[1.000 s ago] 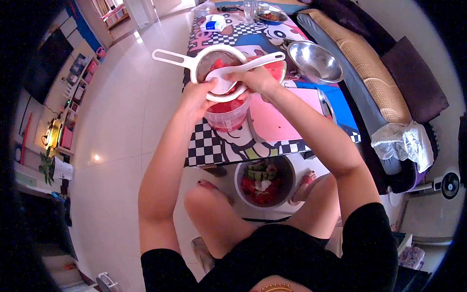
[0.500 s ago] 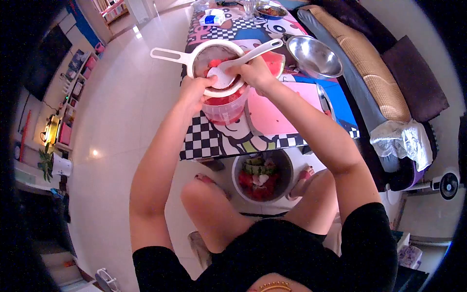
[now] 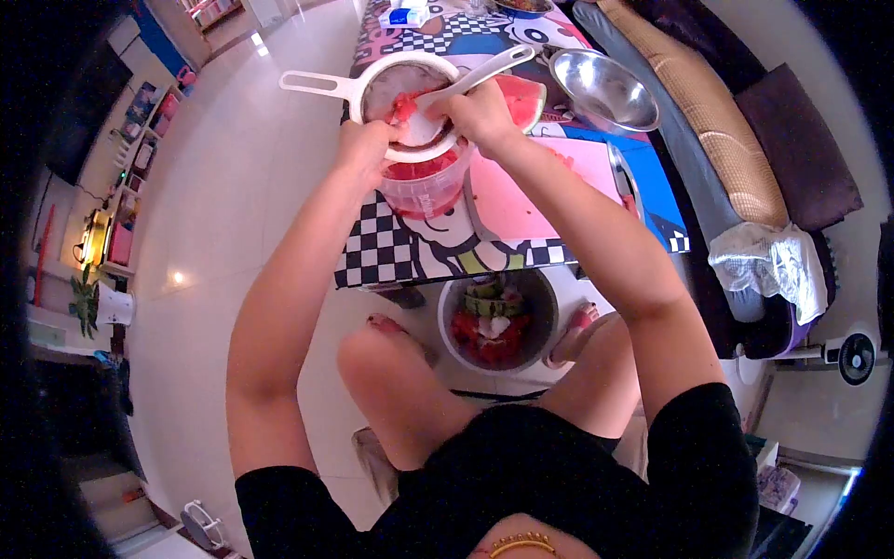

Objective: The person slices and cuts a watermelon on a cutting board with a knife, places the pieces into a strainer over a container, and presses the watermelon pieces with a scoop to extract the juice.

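Observation:
A white-rimmed strainer [image 3: 410, 61] with red pulp [image 3: 403, 107] in its mesh is over a clear plastic container [image 3: 424, 197] of red juice and pulp. My left hand [image 3: 368, 149] grips the strainer's near left rim, its fingers partly hidden below. In my right hand [image 3: 480, 114] is a white spoon [image 3: 494, 67], its bowl down inside the strainer and its handle pointing up to the right. Right of the container lies a pink cutting board [image 3: 521, 200] with small red bits, and behind it a cut watermelon piece [image 3: 523, 101].
A steel bowl [image 3: 605, 90] stands at the table's right side. A knife [image 3: 626, 177] lies along the board's right edge. Below the table edge, a bin [image 3: 549, 326] holds rinds and red scraps. A tissue pack [image 3: 405, 16] is at the back.
The view has shifted, with the table scene higher in it. The spoon's bowl has moved within the strainer, and more red pulp shows beside it. Both hands keep their holds.

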